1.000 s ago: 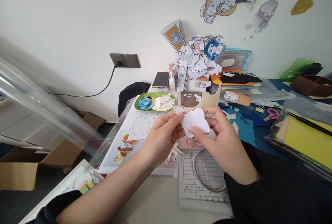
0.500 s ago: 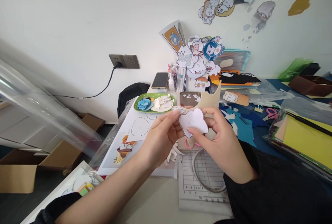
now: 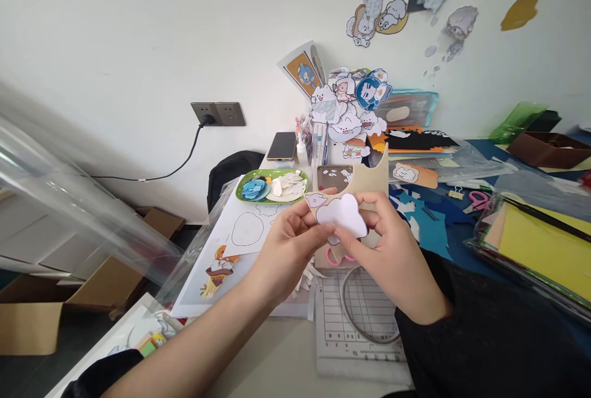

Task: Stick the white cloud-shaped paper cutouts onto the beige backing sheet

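Observation:
A white paper cutout (image 3: 347,212) with a wavy, rounded outline is pinched between my two hands above the desk. My left hand (image 3: 289,241) is closed, its thumb pressing on the cutout's lower left. A smaller paper piece with drawn lines (image 3: 314,200) sticks out by the left fingers. My right hand (image 3: 392,250) grips the cutout's right side, thumb in front and fingers behind. Just behind the hands rises a beige sheet with curved cut edges (image 3: 373,179); I cannot tell what supports it. Below them lie pink-handled scissors (image 3: 333,256), partly hidden.
A green tray (image 3: 240,192) of blue and white paper pieces sits at the back left, near a phone (image 3: 281,146). A gridded board (image 3: 332,312) with a grey ring lies in front. Blue scraps (image 3: 429,226) and a folder of yellow paper (image 3: 545,232) are at the right.
My left thumb has moved down and right, from the small piece onto the larger cutout, uncovering the small piece's drawn lines. The camera view has shifted slightly.

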Tool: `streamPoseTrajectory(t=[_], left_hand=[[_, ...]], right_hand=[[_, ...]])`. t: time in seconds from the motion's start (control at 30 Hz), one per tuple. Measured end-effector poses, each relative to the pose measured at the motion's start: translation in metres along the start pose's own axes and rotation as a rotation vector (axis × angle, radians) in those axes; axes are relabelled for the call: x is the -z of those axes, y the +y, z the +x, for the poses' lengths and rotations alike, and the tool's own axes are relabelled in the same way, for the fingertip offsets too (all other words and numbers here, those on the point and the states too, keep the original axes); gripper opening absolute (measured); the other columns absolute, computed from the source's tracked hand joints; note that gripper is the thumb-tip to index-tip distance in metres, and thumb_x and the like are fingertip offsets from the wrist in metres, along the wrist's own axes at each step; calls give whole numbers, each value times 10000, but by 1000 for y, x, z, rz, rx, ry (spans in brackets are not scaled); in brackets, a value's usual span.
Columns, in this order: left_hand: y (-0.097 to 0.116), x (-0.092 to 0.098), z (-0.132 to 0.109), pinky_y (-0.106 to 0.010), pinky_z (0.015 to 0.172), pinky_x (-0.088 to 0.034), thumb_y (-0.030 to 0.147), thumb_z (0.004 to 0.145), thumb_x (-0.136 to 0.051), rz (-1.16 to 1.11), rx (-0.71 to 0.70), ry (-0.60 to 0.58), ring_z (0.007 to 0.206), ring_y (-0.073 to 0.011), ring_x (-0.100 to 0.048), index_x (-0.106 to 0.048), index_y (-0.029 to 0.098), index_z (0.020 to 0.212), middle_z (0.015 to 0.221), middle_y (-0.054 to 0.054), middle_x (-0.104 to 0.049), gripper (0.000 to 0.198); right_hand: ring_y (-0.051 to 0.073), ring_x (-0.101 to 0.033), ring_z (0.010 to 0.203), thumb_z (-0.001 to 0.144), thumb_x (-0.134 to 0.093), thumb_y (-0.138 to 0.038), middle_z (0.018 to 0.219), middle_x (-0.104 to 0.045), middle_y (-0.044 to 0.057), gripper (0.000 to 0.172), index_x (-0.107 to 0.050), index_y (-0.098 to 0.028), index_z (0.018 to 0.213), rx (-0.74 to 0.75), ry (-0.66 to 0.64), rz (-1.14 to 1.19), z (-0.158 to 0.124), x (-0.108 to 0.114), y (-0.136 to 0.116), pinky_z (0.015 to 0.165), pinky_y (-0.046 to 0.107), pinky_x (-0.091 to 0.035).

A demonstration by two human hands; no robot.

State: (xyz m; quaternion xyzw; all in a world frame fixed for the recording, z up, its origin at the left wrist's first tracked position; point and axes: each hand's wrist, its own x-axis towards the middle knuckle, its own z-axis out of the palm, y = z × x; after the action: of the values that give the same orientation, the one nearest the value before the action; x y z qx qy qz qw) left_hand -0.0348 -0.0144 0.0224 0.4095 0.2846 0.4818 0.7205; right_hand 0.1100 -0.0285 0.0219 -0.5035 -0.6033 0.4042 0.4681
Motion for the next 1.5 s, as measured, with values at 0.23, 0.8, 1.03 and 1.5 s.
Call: streamPoseTrajectory(t=[0.23, 0.8, 1.03, 1.5], left_hand=[[1, -2, 2, -220, 684, -517, 209, 901, -471, -54, -18, 24, 761, -128, -633, -661, 131, 1028, 858, -65, -692, 241], [3, -2, 4, -164, 524, -453, 200, 815, -588, -130, 85, 179, 558, -68, -537, -671, 112, 775, 673, -15, -625, 128], [3, -1, 5, -196, 600, -506, 202, 852, -542, -159, 54, 94, 628, -103, -597, -669, 100, 847, 691, -40, -641, 163], [5, -1, 4, -241, 629, -497, 235, 882, -494, -97, 48, 64, 685, -139, -619, -679, 110, 922, 785, -76, -686, 227]], right_hand=[[179, -670, 687, 775, -621, -282, 889, -681, 14, 302, -460, -261, 1030, -6, -27, 52, -1, -2, 3, 465, 244, -567], [126, -411, 569, 847, -419, -24, 618, -482, -39, 227, -448, -225, 948, 1015, 3, -565, 6, -1, 21, 592, 293, -355], [124, -535, 643, 872, -504, -179, 774, -570, -23, 138, -474, -258, 982, 525, 36, -217, -2, -2, 15, 552, 253, -448], [131, -628, 658, 860, -551, -290, 935, -663, 18, 150, -482, -252, 987, 70, -110, 190, -2, 2, 2, 492, 247, -565]])
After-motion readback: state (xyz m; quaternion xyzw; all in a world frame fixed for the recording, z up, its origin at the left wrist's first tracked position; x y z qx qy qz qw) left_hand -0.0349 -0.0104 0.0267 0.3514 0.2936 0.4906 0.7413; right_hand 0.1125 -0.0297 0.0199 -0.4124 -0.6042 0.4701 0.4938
